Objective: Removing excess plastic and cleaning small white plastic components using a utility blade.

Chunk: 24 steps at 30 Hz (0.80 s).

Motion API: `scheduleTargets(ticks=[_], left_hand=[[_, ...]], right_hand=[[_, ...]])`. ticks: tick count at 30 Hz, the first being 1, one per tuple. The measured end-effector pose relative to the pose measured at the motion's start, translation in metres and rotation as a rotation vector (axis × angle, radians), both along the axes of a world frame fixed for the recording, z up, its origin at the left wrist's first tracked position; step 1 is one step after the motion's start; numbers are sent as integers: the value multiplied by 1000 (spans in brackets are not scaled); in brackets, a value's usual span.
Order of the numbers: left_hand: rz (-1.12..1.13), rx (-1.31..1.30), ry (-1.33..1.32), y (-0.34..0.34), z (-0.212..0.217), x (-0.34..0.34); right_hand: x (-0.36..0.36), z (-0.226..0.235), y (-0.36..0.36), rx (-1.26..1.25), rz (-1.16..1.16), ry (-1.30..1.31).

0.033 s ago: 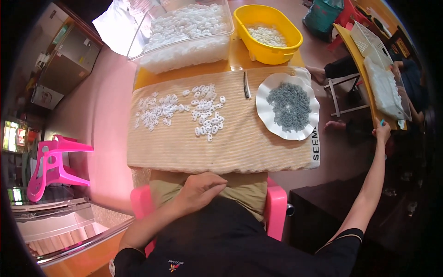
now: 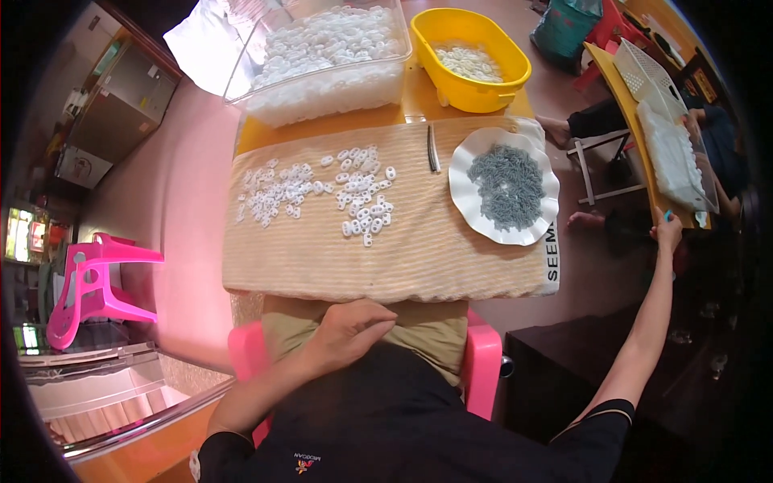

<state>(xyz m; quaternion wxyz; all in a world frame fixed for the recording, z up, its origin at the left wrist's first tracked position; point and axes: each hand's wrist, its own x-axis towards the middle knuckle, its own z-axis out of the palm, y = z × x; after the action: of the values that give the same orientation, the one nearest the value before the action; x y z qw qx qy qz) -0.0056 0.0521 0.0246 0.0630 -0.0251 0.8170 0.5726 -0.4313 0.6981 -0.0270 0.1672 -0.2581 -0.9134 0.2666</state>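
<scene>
My left hand [image 2: 354,328] rests on my lap below the table's near edge. Its fingers are loosely extended with nothing in them. Far out to the right, my right hand [image 2: 667,232] is closed at the corner of a side table [image 2: 665,208], with a small blue thing [image 2: 667,216] at its fingertips. On the striped cloth [image 2: 322,262] lie two loose groups of small white two-holed plastic pieces, a left group [image 2: 274,193] and a right group [image 2: 366,189]. A scalloped white plate [image 2: 464,200] holds many small grey pieces [image 2: 506,187], perhaps springs or screws.
A clear bin [image 2: 322,101] full of white pieces and a yellow tub [image 2: 451,88] with pale pieces stand at the back. Thin dark and light strips [image 2: 433,149] lie by the plate. A pink stool [image 2: 97,290] is at left; another person's arm [image 2: 717,181] shows at right.
</scene>
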Motion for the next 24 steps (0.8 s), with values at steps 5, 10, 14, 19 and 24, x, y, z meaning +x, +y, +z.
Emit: scheduleTargets(ticks=[5, 10, 14, 19, 24], left_hand=[[58, 25, 60, -2, 0, 0], [137, 18, 90, -10, 4, 1], [195, -11, 136, -18, 8, -2], [312, -231, 241, -31, 19, -21], [254, -477, 305, -57, 14, -62]], right_hand=[[-2, -5, 4, -70, 16, -23], [5, 0, -8, -51, 34, -19], [22, -1, -30, -72, 49, -25], [37, -10, -41, -58, -21, 213], [54, -30, -70, -178, 16, 439]])
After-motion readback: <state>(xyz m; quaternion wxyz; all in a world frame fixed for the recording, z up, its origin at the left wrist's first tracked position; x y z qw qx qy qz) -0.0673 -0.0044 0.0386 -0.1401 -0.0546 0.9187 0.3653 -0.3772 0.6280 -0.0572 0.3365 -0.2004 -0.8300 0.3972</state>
